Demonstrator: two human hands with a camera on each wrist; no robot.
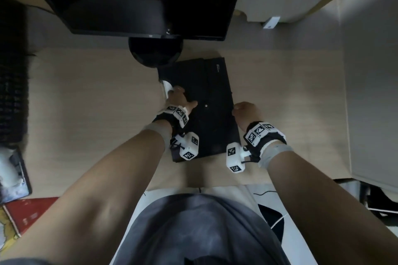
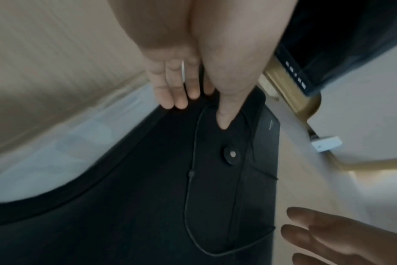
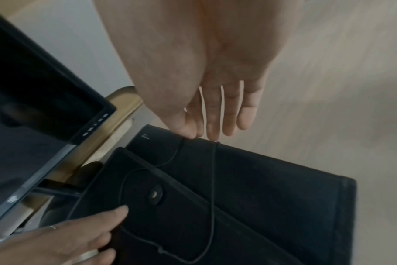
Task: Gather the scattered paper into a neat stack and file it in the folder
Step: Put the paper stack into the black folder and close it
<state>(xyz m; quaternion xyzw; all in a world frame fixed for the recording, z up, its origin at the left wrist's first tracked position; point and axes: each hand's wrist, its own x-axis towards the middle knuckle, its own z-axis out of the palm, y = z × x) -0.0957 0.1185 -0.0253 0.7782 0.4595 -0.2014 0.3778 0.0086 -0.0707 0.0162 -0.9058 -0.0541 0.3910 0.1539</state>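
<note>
A black folder (image 1: 211, 101) lies closed on the desk below the monitor, with a round clasp button (image 2: 232, 154) and a thin loose string (image 3: 212, 179) on its flap. White paper (image 1: 167, 87) sticks out at the folder's left edge, under the flap (image 2: 147, 170). My left hand (image 1: 178, 98) rests on the flap with straight fingers (image 2: 170, 93) at its left edge and the thumb (image 2: 223, 114) pressed on top. My right hand (image 1: 245, 112) is at the folder's right edge, and its straight fingertips (image 3: 213, 129) touch that edge where the string crosses it.
A dark monitor (image 1: 140, 0) and its round stand (image 1: 155, 54) sit just behind the folder. A keyboard (image 1: 13, 75) lies at the far left, with a red book (image 1: 32, 213) near the front left corner. A grey wall panel (image 1: 370, 92) closes the right side.
</note>
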